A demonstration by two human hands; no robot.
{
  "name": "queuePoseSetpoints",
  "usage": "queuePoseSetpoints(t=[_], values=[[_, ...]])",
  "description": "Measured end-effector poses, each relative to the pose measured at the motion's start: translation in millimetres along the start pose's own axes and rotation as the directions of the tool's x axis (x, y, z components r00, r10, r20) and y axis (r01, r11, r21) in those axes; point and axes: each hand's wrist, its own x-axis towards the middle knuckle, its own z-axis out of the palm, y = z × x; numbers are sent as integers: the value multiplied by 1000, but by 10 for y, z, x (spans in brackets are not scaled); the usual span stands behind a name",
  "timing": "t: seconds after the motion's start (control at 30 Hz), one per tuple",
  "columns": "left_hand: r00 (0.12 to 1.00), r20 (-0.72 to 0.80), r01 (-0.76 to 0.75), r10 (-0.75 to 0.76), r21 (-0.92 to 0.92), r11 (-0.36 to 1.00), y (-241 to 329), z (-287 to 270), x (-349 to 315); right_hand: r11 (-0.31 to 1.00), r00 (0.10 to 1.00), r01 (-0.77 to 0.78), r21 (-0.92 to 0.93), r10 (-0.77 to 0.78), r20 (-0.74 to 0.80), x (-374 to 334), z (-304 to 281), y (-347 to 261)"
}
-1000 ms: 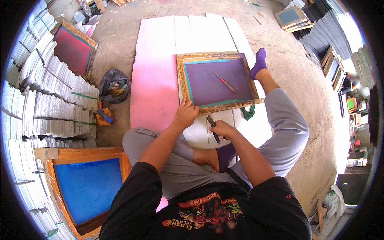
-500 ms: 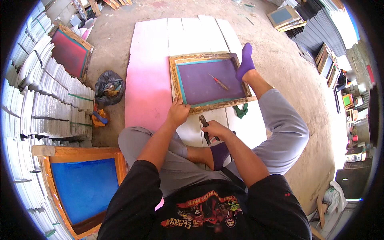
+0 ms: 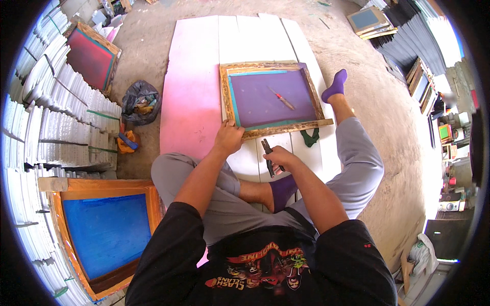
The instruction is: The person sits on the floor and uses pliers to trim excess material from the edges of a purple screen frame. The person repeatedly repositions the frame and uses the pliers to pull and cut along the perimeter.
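A wooden screen-printing frame (image 3: 275, 133) with purple mesh and teal tape along its inner edges lies on the boards before me. My left hand (image 3: 229, 137) is closed over its near left corner, fingers on the wood. Just short of the frame's near edge, my right hand (image 3: 282, 158) grips dark-handled pliers (image 3: 268, 155), with their jaws pointing away from me and apart from the frame. On the mesh rests a slim pointed tool (image 3: 284, 100) with a partly red handle. A dark green cloth-like piece (image 3: 309, 137) lies by the near right edge.
Pink and white boards (image 3: 190, 81) lie under the frame. A wooden frame with blue mesh (image 3: 106, 232) stands at near left, beside tall white stacks (image 3: 71, 132). A black plastic bag (image 3: 140, 102) and a red-meshed frame (image 3: 89, 61) are farther left. My purple-socked foot (image 3: 335, 85) is right.
My right foot has moved off the frame's right side, outward to the right. The pliers have shifted slightly right and away from me. My left hand stays on the frame's corner.
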Motion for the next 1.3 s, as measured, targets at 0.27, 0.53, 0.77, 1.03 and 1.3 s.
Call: queuePoseSetpoints(t=[0.27, 0.53, 0.77, 1.03, 1.3], values=[[1000, -26, 2, -3, -46, 999, -68, 85, -41, 993, 998, 31, -116, -25, 59, 210, 104, -89], [997, -82, -15, 6, -119, 993, -65, 46, -43, 957, 995, 81, -277, -94, -34, 228, 199, -221], [998, -55, -19, 16, -61, 998, -48, 26, 6, 920, 993, 34, -389, -76, -92, 265, 238, -338], [981, -194, -61, 30, -153, 986, -78, 79, 13, 841, 983, -83, -534, -20, -185, 189, 448, -488], [994, -110, -6, -10, -145, 989, -69, 87, -1, 758, 963, -114, -642, -74, -257, 166, 499, -428]])
